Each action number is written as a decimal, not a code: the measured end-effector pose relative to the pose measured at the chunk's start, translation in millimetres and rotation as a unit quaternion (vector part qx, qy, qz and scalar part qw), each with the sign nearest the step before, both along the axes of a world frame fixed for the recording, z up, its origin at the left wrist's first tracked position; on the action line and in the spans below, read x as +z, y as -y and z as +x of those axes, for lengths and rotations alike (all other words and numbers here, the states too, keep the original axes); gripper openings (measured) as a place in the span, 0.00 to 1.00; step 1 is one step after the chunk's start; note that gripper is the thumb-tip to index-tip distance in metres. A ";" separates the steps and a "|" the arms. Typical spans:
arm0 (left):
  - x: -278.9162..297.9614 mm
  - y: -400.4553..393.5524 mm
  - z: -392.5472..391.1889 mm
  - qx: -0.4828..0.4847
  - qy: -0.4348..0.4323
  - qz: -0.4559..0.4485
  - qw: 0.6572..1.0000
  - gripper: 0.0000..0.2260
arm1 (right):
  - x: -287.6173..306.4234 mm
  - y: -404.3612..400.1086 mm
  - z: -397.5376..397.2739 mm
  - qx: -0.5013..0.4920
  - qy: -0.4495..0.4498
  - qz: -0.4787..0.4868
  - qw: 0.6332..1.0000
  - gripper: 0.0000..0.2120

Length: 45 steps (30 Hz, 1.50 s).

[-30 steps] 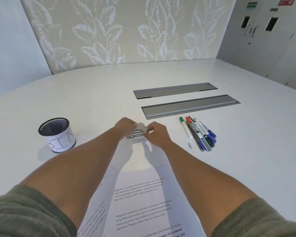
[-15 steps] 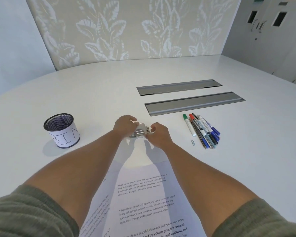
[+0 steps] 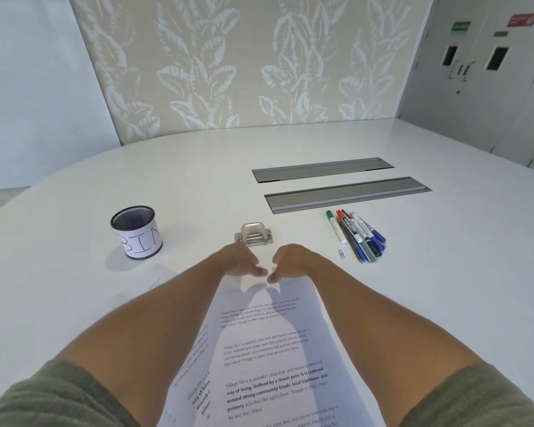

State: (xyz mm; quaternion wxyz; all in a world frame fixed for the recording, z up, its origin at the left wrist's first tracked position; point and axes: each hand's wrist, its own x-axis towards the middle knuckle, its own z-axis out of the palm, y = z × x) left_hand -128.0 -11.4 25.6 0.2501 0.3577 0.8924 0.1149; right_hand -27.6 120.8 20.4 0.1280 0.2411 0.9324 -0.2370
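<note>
A small silver hole punch (image 3: 254,234) stands alone on the white table (image 3: 444,272), with nothing touching it. Just in front of it are my left hand (image 3: 239,261) and my right hand (image 3: 293,263), close together and blurred by motion. Their fingertips point towards each other over the top edge of a printed sheet of paper (image 3: 269,349). Neither hand holds anything that I can see. The sheet lies between my forearms and runs towards me.
A black mesh cup labelled BIN (image 3: 138,232) stands at the left. Several markers and pens (image 3: 358,235) lie at the right with a paper clip (image 3: 341,253) beside them. Two grey recessed lids (image 3: 347,195) sit behind. Another sheet (image 3: 158,278) shows beside my left arm.
Both hands have let go of the hole punch and pulled back towards me, to the top edge of the paper. The punch now stands free on the table.
</note>
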 end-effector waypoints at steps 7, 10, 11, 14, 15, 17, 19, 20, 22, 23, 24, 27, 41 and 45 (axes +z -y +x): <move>-10.8 16.0 22.8 -0.014 -0.033 -0.052 0.998 0.44 | 28.4 19.4 35.5 0.061 0.158 0.095 0.981 0.42; -16.0 22.8 27.9 -0.023 -0.059 -0.060 0.996 0.49 | 27.6 26.0 44.2 0.061 0.166 0.120 0.977 0.46; -18.4 24.8 29.4 -0.026 -0.066 -0.059 0.996 0.50 | 26.8 27.9 46.0 0.062 0.163 0.127 0.976 0.47; -25.3 30.2 32.9 -0.032 -0.086 -0.042 0.995 0.51 | 25.4 30.0 48.5 0.057 0.168 0.115 0.977 0.46; -26.8 31.6 33.4 -0.032 -0.088 -0.033 0.995 0.51 | 25.0 29.7 49.0 0.056 0.168 0.109 0.978 0.45; -28.9 34.1 34.2 -0.029 -0.089 -0.016 0.995 0.51 | 24.4 28.7 49.6 0.053 0.158 0.098 0.981 0.43; -31.0 36.8 35.1 -0.025 -0.088 -0.002 0.996 0.51 | 21.5 27.8 49.0 0.042 0.143 0.077 0.986 0.40; -32.5 38.3 35.4 -0.022 -0.088 0.007 0.996 0.52 | 18.6 27.1 48.5 0.031 0.127 0.061 0.990 0.38; -35.6 41.2 35.7 -0.012 -0.084 0.031 0.996 0.53 | 12.4 24.8 47.5 -0.004 0.072 0.009 0.997 0.36; -36.7 42.6 36.0 -0.005 -0.078 0.048 0.996 0.53 | 9.6 23.4 47.3 -0.027 0.037 -0.030 0.999 0.33; -37.4 44.1 36.1 0.006 -0.068 0.070 0.995 0.53 | 7.1 21.9 47.1 -0.050 -0.002 -0.071 0.996 0.28; -37.2 49.6 33.4 0.061 -0.033 0.153 0.986 0.49 | 1.7 15.8 48.5 -0.118 -0.101 -0.174 0.972 0.18; -14.9 79.3 4.9 0.157 -0.011 0.332 0.930 0.09 | 10.7 13.5 48.9 -0.197 -0.123 -0.369 0.900 0.20; -14.9 100.4 -4.0 0.217 -0.038 0.333 0.917 0.17 | 12.6 17.6 44.0 -0.187 -0.132 -0.310 0.923 0.16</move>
